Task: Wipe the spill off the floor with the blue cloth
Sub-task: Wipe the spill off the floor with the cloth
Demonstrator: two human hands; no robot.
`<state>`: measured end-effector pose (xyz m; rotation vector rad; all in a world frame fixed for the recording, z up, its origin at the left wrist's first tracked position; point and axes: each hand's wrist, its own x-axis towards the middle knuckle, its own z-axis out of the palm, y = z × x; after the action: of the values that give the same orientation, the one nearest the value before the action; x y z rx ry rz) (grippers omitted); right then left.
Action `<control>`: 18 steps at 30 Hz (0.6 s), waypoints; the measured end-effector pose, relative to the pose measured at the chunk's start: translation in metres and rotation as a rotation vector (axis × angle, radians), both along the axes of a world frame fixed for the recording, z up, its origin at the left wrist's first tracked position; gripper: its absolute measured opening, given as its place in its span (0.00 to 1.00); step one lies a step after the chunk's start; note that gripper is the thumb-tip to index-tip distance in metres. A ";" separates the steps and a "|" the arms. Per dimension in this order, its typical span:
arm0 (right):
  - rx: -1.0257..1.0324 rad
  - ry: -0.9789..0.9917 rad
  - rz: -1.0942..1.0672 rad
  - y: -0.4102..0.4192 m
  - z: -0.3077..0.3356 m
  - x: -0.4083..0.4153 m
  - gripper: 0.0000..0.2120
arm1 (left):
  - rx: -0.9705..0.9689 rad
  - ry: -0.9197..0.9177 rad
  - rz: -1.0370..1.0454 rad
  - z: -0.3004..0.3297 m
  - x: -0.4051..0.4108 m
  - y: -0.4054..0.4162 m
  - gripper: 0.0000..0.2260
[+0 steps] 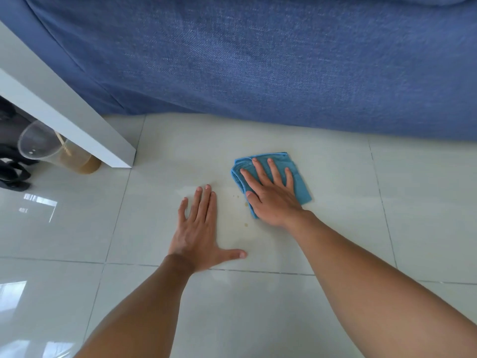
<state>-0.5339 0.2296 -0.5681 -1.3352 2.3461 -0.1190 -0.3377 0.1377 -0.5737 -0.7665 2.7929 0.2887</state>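
Note:
A folded blue cloth (300, 187) lies on the pale glossy floor tiles (335, 177). My right hand (271, 195) presses flat on top of it, fingers spread. Small brownish drops of the spill (245, 224) dot the tile just left of the cloth, with a faint wet smear (188, 188) further left. Flat on the floor beside the drops rests my left hand (200, 228), fingers apart and holding nothing.
A blue fabric sofa (258, 60) runs across the back. A white table leg (77, 125) stands at the left. Behind it a clear plastic cup (59, 151) with brown liquid and a straw lies tipped, next to a dark bag (13, 174).

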 end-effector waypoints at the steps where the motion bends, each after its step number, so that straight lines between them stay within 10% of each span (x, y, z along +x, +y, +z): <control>1: -0.004 0.000 0.010 0.001 0.000 0.000 0.27 | 0.000 -0.004 -0.001 0.001 0.000 0.000 0.68; 18: -0.113 -0.229 0.136 0.015 0.009 0.021 0.23 | -0.021 0.006 0.024 0.002 0.001 -0.001 0.68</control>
<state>-0.5133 0.2444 -0.5588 -1.4471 2.0791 -0.3480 -0.3369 0.1371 -0.5720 -0.8062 2.7978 0.2666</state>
